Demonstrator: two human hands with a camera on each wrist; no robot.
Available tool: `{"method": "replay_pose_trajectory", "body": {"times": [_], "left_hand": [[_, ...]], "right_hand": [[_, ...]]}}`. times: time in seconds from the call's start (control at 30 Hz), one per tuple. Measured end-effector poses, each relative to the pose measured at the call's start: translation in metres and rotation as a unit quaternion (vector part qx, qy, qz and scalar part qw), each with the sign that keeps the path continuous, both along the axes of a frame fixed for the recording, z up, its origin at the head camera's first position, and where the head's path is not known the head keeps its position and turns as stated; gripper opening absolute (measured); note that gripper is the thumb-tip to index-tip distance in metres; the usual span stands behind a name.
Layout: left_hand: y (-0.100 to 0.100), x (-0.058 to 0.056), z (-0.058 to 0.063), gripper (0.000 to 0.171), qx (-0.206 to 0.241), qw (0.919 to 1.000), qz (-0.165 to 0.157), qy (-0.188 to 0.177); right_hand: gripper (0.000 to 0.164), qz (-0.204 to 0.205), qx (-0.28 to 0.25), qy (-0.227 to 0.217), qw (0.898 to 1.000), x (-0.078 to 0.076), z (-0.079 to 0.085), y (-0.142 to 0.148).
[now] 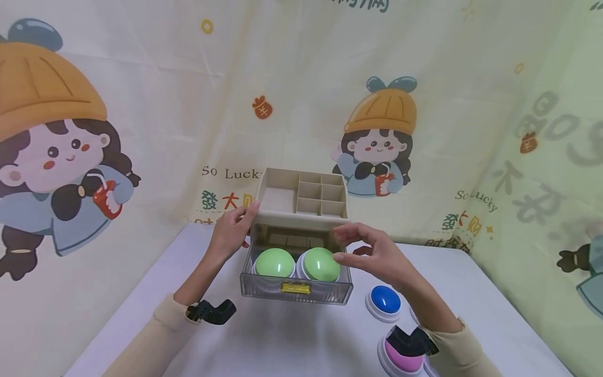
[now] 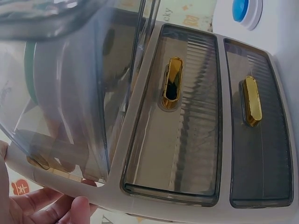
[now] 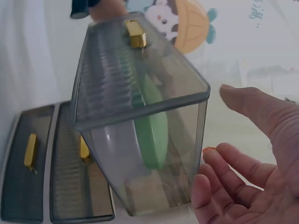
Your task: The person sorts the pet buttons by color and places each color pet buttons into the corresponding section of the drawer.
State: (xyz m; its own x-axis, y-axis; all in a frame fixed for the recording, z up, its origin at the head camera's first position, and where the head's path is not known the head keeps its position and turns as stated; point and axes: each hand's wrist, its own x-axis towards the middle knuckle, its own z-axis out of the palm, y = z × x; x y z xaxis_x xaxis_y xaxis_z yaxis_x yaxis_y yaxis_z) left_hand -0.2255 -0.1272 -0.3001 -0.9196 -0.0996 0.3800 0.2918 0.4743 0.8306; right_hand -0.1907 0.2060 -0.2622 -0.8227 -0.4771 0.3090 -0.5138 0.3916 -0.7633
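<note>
A beige desktop drawer organizer [image 1: 273, 215] stands in the middle of the head view, with open compartments on top. Its uppermost drawer [image 1: 325, 297], smoky and see-through with a gold handle, is pulled out. Two light green domed buttons with white bases, a left one [image 1: 275, 263] and a right one [image 1: 321, 264], sit side by side in it. My left hand [image 1: 232, 230] grips the organizer's left side. At the drawer's right side, my right hand [image 1: 369, 251] is held with thumb and fingers apart and nothing between them; its thumb appears close to the right green button.
A blue domed button [image 1: 385, 300] and a pink one [image 1: 404, 360] lie on the white table [image 1: 282, 340] to the right, partly below my right forearm. Two closed drawers with gold handles [image 2: 252, 100] show lower on the organizer. A printed cloth [image 1: 301, 63] hangs behind.
</note>
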Motion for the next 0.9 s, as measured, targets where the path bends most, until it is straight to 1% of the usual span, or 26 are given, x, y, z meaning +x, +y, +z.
{"method": "replay_pose_trajectory", "body": {"times": [0.1, 0.17, 0.23, 0.3, 0.4, 0.47, 0.53, 0.73, 0.83, 0.9], "left_hand": [[-0.001, 0.000, -0.001, 0.056, 0.000, 1.0000, 0.001, -0.001], [-0.001, -0.001, -0.002, 0.055, 0.001, 1.0000, 0.001, -0.001], [-0.001, -0.001, -0.002, 0.056, 0.000, 1.0000, 0.001, -0.001], [-0.001, -0.001, -0.002, 0.056, -0.001, 1.0000, 0.001, -0.001], [-0.002, -0.001, -0.002, 0.056, -0.001, 1.0000, -0.001, -0.002], [-0.002, -0.001, -0.002, 0.056, -0.001, 1.0000, -0.001, -0.003], [-0.003, -0.001, -0.002, 0.057, 0.000, 1.0000, 0.000, -0.003], [-0.003, -0.002, -0.001, 0.057, 0.000, 1.0000, 0.001, -0.002], [-0.003, -0.003, -0.001, 0.058, -0.001, 1.0000, 0.002, -0.002], [-0.003, -0.003, -0.001, 0.058, -0.001, 1.0000, 0.002, -0.001]], "right_hand": [[0.046, 0.003, -0.038, -0.019, 0.999, 0.003, -0.004, 0.003], [0.043, 0.012, -0.066, -0.029, 0.997, 0.003, -0.008, 0.006], [0.039, 0.026, -0.095, -0.049, 0.994, 0.003, -0.010, 0.009], [0.037, 0.060, -0.135, -0.077, 0.986, 0.002, -0.013, 0.012], [0.035, 0.112, -0.187, -0.118, 0.969, 0.002, -0.015, 0.015], [0.034, 0.141, -0.209, -0.132, 0.959, 0.003, -0.016, 0.017], [0.033, 0.151, -0.215, -0.134, 0.956, 0.005, -0.016, 0.017], [0.033, 0.177, -0.210, -0.116, 0.954, 0.019, -0.017, 0.014], [0.033, 0.187, -0.199, -0.103, 0.956, 0.027, -0.018, 0.013], [0.033, 0.184, -0.188, -0.099, 0.960, 0.034, -0.018, 0.013]]}}
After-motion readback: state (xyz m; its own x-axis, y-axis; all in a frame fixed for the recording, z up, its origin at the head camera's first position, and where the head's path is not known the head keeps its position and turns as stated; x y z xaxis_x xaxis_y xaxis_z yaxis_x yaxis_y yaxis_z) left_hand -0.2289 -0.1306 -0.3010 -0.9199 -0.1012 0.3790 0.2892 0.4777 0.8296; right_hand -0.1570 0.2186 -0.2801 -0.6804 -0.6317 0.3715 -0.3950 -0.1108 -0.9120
